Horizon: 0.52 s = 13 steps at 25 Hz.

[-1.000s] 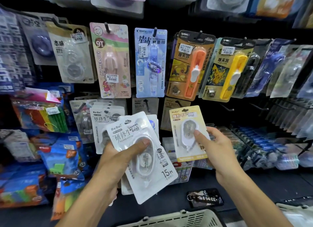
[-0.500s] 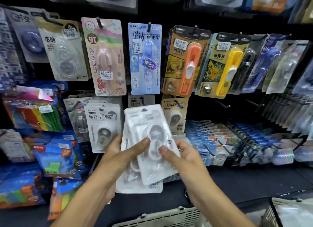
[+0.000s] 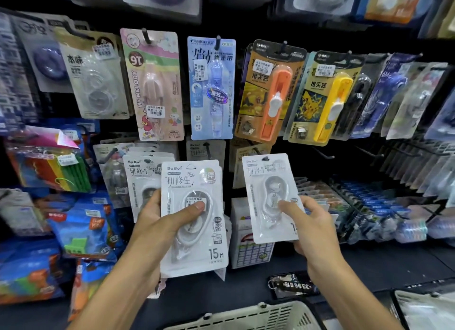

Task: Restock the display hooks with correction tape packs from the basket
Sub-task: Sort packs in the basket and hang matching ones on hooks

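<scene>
- left hand clamped on a stack of white correction tape packs, thumb pressed across the front blister, fingers curled behind.
- stack held upright in front of the lower row of hooks, overlapping the hanging white packs just to its left.
- right hand pinching a single white pack, thumb on the clear bubble, fingers behind the card.
- single pack lifted upright beside the stack, apart from it, in front of a hook with beige cards.
- cream basket at the bottom edge, below both forearms.
- black key tag flat on the dark shelf, near the right wrist.
</scene>
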Available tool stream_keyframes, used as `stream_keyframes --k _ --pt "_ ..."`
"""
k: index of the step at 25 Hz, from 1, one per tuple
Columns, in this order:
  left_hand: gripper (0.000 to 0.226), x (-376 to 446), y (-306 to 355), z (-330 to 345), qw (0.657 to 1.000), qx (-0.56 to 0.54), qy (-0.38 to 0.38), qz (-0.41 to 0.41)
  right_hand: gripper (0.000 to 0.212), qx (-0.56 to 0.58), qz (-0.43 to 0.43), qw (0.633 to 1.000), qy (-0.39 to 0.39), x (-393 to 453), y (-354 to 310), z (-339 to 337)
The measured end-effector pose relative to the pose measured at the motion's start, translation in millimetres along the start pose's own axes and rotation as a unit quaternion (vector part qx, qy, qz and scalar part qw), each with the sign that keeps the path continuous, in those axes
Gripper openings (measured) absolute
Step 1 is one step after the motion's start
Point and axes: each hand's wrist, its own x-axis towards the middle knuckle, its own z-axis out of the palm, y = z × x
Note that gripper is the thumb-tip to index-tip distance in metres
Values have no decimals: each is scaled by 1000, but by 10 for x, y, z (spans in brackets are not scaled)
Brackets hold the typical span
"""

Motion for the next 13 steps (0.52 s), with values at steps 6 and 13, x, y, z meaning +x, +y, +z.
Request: stream_keyframes --k 6,13 --pt "49 8 37 -65 995 11 93 47 13 43 -95 993 -52 -128 105 132" --pt "47 -15 207 -237 985 6 144 90 17 -41 -51 990 -126 -100 169 652"
